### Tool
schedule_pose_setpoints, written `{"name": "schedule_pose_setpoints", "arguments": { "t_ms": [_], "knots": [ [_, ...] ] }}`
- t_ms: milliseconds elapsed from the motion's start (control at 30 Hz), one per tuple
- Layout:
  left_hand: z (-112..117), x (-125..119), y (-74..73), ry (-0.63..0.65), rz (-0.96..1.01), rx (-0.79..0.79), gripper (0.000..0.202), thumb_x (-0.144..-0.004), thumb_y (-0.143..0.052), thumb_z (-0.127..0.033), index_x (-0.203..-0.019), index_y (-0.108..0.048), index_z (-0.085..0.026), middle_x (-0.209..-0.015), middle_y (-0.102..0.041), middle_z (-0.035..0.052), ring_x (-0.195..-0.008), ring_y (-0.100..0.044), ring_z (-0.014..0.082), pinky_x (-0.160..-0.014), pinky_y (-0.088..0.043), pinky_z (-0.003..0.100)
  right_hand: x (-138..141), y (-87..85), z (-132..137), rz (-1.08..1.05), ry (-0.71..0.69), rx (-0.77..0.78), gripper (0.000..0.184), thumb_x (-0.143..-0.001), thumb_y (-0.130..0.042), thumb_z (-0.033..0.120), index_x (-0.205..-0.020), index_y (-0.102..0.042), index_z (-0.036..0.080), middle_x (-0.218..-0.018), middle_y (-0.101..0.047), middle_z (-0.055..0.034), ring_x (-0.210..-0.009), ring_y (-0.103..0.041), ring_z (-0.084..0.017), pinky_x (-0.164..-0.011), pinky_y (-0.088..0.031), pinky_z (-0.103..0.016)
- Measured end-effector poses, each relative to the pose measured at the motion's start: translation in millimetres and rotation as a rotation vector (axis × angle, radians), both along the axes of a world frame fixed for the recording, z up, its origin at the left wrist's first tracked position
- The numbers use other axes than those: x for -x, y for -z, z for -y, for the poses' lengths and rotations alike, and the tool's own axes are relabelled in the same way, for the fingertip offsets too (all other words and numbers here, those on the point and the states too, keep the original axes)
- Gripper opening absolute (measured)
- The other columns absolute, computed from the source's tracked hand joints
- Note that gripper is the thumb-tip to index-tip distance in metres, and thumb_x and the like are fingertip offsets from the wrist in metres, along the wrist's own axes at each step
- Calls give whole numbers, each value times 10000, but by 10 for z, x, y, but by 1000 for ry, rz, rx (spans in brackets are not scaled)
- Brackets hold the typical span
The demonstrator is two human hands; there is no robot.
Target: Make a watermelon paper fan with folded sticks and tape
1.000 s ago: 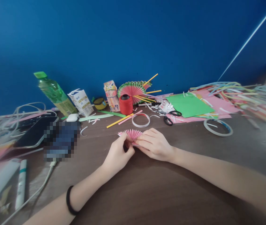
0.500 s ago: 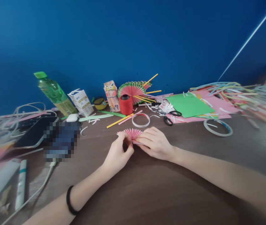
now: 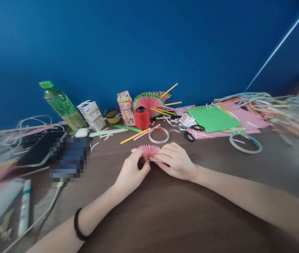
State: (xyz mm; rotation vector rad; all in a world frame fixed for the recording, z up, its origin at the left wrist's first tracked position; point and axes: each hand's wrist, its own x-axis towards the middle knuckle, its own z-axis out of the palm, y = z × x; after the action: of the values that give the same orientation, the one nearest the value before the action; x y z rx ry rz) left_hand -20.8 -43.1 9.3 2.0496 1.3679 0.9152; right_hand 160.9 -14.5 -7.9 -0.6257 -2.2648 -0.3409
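A pleated pink paper fan (image 3: 149, 150) is spread between my hands, just above or on the dark tabletop (image 3: 165, 218). My left hand (image 3: 135, 165) pinches its left side and lower edge between thumb and fingers. On the other side, my right hand (image 3: 174, 161) has its fingers closed over the fan's right part. Its lower middle is partly hidden by my fingertips. Right behind the fan lies a roll of clear tape (image 3: 158, 141). A red thread spool (image 3: 142, 118) stands farther back, in front of finished-looking green-edged pink fans (image 3: 150, 100) with yellow sticks.
Scissors (image 3: 189, 136), a green paper sheet (image 3: 214, 117) and another tape roll (image 3: 245, 150) lie to the right. At left are a green bottle (image 3: 62, 105), a white carton (image 3: 92, 115), phones (image 3: 42, 147), a marker (image 3: 25, 207) and a cable (image 3: 49, 207). Paper scraps litter the back.
Both hands stay nearly in place on the pink paper fan. The fingers shift only very slightly, and the view moves a little.
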Motion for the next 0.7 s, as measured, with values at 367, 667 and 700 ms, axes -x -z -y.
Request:
{"name": "schedule_pose_setpoints", "arguments": {
  "t_ms": [367, 667, 700],
  "knots": [
    [-22, -11, -11, 22, -96, -123, 116, -787, -443, -139, -695, -491, -191, -706, -547, -17, -710, -505, 130, -677, -409, 250, 3, -24, 5, -22, -6, -5, 128, -833, -524, 189, -838, -648, 159, -849, -691, -30, -732, -539, -151, -638, -372, -288],
    [-115, 104, -137, -52, -103, -90, 107, -748, -453, -153, -672, -523, -180, -678, -553, -23, -654, -510, 117, -645, -404, 231, -18, 16, -33, -141, 10, 99, 146, -829, -555, 205, -926, -664, 201, -879, -700, -11, -780, -578, -141, -659, -387, -274],
    [-122, 110, -151, -47, -106, -91, 107, -747, -454, -153, -672, -526, -180, -676, -556, -24, -654, -513, 116, -643, -404, 229, -19, 19, -39, -150, 8, 103, 150, -829, -557, 206, -934, -663, 204, -882, -701, -11, -789, -581, -142, -662, -390, -273]
  ]
}}
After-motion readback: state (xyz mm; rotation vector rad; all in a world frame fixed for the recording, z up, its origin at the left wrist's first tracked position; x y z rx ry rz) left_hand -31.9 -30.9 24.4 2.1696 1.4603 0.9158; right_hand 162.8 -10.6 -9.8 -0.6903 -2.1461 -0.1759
